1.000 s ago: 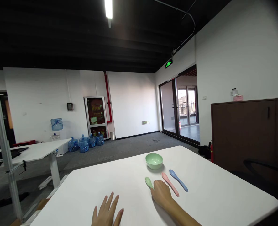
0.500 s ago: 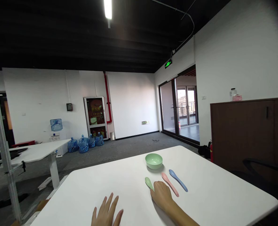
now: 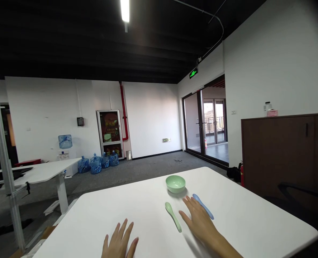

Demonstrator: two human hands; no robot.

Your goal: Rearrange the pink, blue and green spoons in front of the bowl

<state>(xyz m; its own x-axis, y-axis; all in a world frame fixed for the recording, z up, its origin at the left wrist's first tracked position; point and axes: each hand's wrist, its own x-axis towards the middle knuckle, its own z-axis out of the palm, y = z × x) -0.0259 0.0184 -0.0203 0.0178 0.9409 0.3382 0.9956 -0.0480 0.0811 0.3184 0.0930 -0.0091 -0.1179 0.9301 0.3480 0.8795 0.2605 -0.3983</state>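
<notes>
A green bowl [image 3: 175, 185] stands upright toward the far side of the white table [image 3: 137, 204]. In front of it lies a green spoon [image 3: 172, 216], its bowl end pointing away from me. My right hand [image 3: 200, 218] is just right of the green spoon, open, thumb apart and fingers stretched forward. It covers the spot of the pink spoon, which is almost wholly hidden. A blue spoon [image 3: 204, 206] shows past its far side, partly covered. My left hand [image 3: 119, 240] is at the near edge, palm down, fingers spread, holding nothing.
Another white table [image 3: 53, 167] with a metal post [image 3: 4, 154] stands to the left. Blue water bottles [image 3: 95, 165] are on the floor by the wall. A brown cabinet [image 3: 277, 154] and a dark chair [image 3: 301, 190] are on the right.
My right hand has let go of the green spoon, opened and moved right over the pink spoon. The green spoon now lies fully in view. My left hand has barely moved.
</notes>
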